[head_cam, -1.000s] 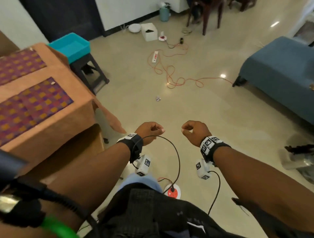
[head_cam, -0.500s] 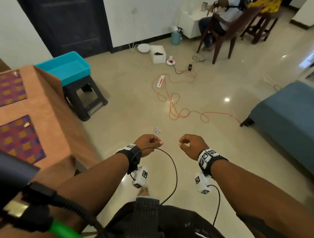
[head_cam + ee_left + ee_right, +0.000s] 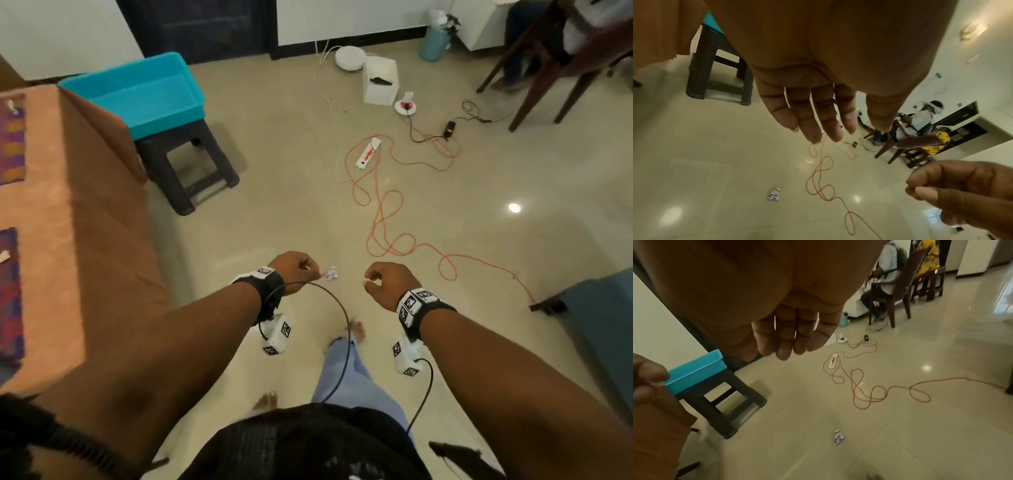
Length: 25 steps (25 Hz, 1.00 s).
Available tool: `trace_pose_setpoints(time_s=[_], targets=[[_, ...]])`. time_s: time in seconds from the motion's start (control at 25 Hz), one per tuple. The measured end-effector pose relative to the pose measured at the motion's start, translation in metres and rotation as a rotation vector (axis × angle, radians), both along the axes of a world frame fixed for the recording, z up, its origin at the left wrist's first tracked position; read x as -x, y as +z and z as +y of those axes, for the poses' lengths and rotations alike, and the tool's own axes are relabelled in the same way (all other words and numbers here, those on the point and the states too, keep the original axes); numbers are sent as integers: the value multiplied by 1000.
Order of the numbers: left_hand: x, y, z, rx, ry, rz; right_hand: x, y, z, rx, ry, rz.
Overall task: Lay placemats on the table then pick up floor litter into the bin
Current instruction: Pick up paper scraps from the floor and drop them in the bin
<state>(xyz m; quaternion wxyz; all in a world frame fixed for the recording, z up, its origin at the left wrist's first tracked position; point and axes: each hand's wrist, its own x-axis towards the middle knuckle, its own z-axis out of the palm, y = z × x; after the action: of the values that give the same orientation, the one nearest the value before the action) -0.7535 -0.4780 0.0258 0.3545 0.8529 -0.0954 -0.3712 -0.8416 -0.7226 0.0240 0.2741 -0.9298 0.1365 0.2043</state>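
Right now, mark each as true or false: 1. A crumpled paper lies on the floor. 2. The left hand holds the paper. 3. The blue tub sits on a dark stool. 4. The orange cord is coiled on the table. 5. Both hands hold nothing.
1. True: the crumpled paper lies on the floor.
2. False: the left hand is empty.
3. True: the blue tub sits on the dark stool.
4. False: the orange cord lies on the floor.
5. True: the right hand is empty too.
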Motion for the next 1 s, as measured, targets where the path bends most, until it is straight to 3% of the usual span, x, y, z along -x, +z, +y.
trace_pose_setpoints(time_s=[0.08,0.2,0.36,0.48,0.56,0.72,0.88,1.0], targets=[[-36,-32,-23,-101,30,45,-50,-40,-28,-40,13,34],[-81,-113,-59,-190,95,146,-111,-138,-70,-88,23,137],[-112,-263,-94,-230,66,303,-166,-308,-109,-51,71,344],[-126,-361,-98,-272,-38,377,-193,-427,-117,-4,174,452],[-135,-435,-95,-310,-49,404,-209,-515,-114,32,254,497],[-135,-550,-84,-359,-15,434,-225,-650,-93,104,448,607],[-124,-603,-73,-398,-38,481,-234,-713,-73,203,473,671],[-125,-614,-65,-425,-30,473,-241,-727,-64,199,492,632]])
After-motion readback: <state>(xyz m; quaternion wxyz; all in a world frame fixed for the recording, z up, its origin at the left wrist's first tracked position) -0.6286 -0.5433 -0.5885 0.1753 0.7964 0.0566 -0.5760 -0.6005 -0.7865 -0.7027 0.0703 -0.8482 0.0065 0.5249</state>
